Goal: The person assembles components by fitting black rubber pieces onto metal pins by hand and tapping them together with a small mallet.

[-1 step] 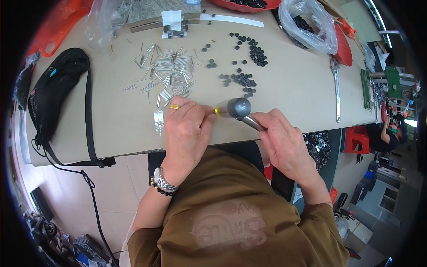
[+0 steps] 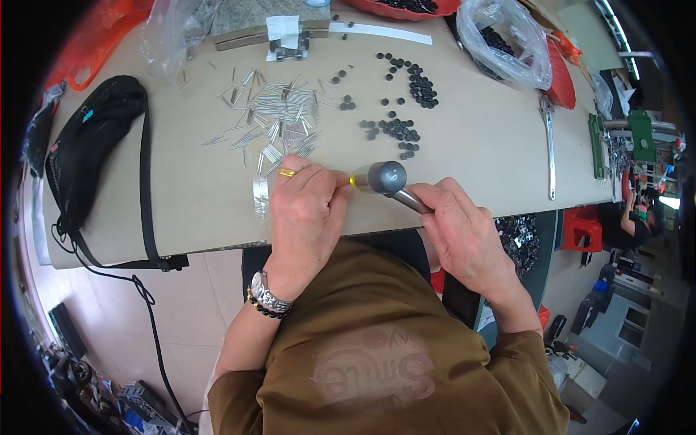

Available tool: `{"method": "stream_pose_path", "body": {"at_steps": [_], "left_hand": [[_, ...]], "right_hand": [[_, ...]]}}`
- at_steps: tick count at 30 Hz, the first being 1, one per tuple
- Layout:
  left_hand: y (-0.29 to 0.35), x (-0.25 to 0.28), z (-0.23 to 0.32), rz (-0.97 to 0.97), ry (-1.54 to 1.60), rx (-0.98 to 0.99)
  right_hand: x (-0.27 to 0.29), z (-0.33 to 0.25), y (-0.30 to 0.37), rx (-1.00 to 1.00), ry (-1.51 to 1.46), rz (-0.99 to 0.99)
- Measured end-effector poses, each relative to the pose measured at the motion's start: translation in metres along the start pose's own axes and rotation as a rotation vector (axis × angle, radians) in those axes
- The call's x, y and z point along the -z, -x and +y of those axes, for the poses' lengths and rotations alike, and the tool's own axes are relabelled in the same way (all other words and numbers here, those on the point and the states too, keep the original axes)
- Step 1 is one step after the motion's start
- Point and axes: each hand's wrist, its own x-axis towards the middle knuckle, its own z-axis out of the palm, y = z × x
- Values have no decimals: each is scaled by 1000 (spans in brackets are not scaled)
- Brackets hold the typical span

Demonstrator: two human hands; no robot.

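My right hand [image 2: 467, 235] grips the metal handle of a hammer [image 2: 388, 177] with a rounded grey head and a yellow band. The hammer head hovers over the table's near side, just right of my left fingertips. Thumb and fingers of my left hand [image 2: 308, 203] are pinched together beside the yellow band; whatever they hold is hidden. Beyond my left hand lies a loose heap of thin metal pins [image 2: 279, 109]. Small round black caps [image 2: 399, 130] are scattered in clusters beyond the hammer, with more black caps [image 2: 423, 90] farther back.
A black waist bag [image 2: 98, 138] lies on the left, its strap reaching the table edge. Toward the back are a stone block [image 2: 250, 22], a small metal fixture [image 2: 290, 49], and a clear plastic bag [image 2: 500, 43] of black parts. A wrench [image 2: 549, 148] lies on the right.
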Motion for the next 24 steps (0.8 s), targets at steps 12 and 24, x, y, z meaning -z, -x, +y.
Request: {"method": "stream_pose_path", "body": {"at_steps": [12,24], "left_hand": [[-1,-1,-3,2,-3,-17],[-8,5,-1,-8,21,-26]], "right_hand": [[8,-10,-8,54,75,38],[20,35,-16,-33,194,386]]}}
